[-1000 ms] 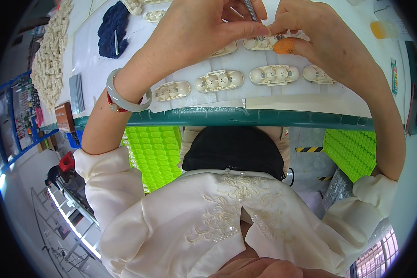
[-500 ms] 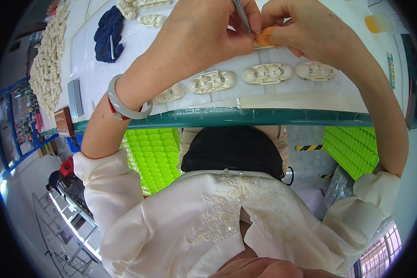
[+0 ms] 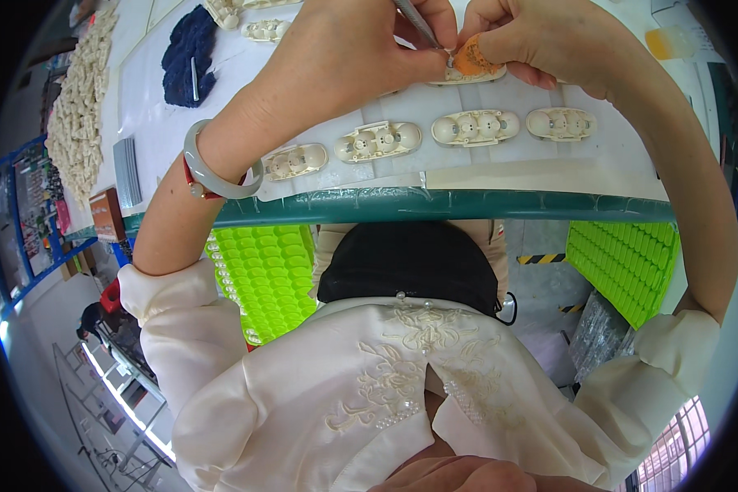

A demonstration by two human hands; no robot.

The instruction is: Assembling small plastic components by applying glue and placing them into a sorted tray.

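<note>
My left hand (image 3: 344, 53), with a pale bangle on its wrist, is closed around a slim metal hand tool (image 3: 416, 21). The tool slants down to a cream plastic part (image 3: 482, 78) with rounded cups, lying on the table under my fingertips. Pinched together over the same part are the fingers of my right hand (image 3: 541, 37), one digit wearing an orange cover (image 3: 472, 59). What they grip, if anything, is hidden. Nearer the table edge lies a row of similar cream parts (image 3: 476, 128), several in number; the leftmost one (image 3: 297, 161) sits beside my left wrist.
A dark blue cloth (image 3: 187, 57) with a thin metal piece on it lies far left. Beyond it is a long heap of cream parts (image 3: 78, 123). A grey ridged block (image 3: 127, 172) stands near the left edge. Bright green trays (image 3: 266, 279) are below the green table edge (image 3: 426, 205).
Both hands have shifted slightly up, and more of the cream part beneath them shows. The tool has tilted a little and its tip stays by the orange cover.
</note>
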